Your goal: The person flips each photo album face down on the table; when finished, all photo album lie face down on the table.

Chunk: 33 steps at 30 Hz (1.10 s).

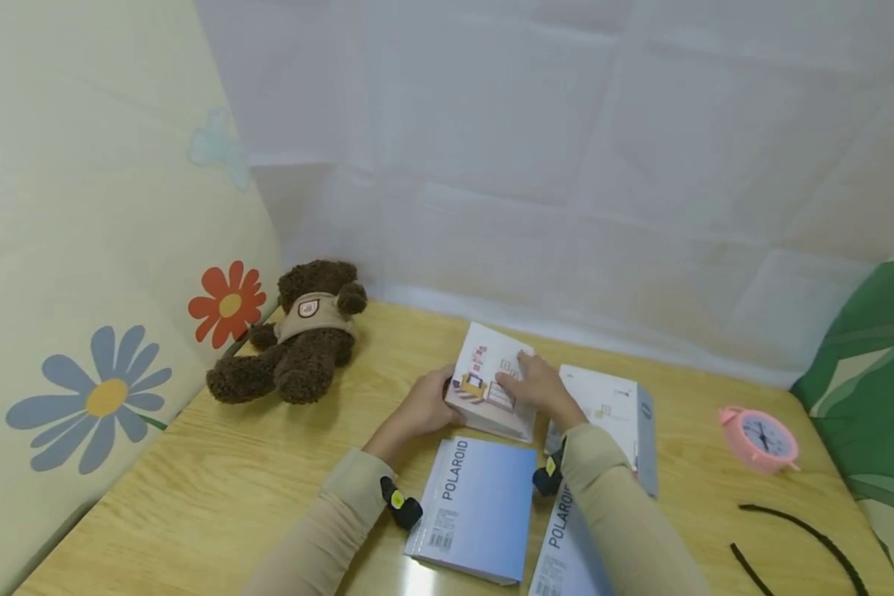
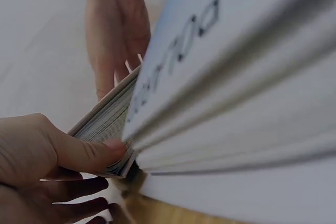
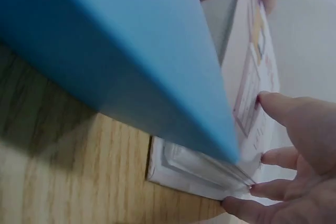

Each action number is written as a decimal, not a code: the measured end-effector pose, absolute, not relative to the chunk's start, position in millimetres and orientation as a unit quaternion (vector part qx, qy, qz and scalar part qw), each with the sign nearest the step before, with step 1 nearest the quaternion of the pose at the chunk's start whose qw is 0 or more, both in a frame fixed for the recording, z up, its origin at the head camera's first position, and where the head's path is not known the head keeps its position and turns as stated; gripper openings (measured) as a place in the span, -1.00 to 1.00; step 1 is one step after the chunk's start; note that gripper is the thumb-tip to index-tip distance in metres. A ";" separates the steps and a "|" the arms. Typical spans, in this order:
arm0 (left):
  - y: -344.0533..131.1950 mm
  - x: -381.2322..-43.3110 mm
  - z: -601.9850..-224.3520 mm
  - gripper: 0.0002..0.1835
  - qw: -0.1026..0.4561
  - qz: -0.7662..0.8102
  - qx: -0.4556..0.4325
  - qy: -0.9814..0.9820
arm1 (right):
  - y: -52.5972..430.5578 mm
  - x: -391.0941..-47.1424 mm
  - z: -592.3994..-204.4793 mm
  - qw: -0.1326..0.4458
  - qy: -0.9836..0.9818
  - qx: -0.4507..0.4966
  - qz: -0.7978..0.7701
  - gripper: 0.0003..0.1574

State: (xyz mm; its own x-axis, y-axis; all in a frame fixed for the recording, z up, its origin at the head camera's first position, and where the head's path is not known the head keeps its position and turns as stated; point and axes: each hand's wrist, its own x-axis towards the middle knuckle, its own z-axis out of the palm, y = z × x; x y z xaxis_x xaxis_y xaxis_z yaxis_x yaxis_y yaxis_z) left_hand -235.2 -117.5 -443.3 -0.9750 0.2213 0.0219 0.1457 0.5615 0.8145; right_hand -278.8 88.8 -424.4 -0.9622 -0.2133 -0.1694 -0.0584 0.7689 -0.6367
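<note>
A thick white book (image 1: 484, 372) with a printed street scene on its cover is tilted toward me at the table's middle. My left hand (image 1: 425, 404) grips its left side, the thumb lying along the page edges in the left wrist view. My right hand (image 1: 544, 387) rests on the right part of the cover, fingers spread and lightly bent in the right wrist view, one fingertip at the lower corner. Nearest below them lies a blue-and-white POLAROID book (image 1: 487, 513). A second POLAROID book (image 1: 562, 550) is partly hidden under my right forearm.
Another white book (image 1: 603, 406) lies over a grey-blue one (image 1: 646, 439) to the right. A brown teddy bear (image 1: 313, 339) leans at the back left. A pink alarm clock (image 1: 761, 443) and a black headband (image 1: 815, 530) are on the right side of the wooden table (image 1: 164, 497).
</note>
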 end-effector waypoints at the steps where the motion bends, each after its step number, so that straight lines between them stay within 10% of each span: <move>1: -117.9 -235.0 -441.1 -0.10 0.038 0.459 0.106 0.881 | 88.6 -278.0 -423.9 0.117 0.928 -0.071 -0.345 -0.03; 33: -83.9 -212.6 -379.7 -0.10 -0.047 0.375 0.229 0.897 | 90.0 -275.3 -404.4 0.160 0.758 -0.046 -0.630 -0.20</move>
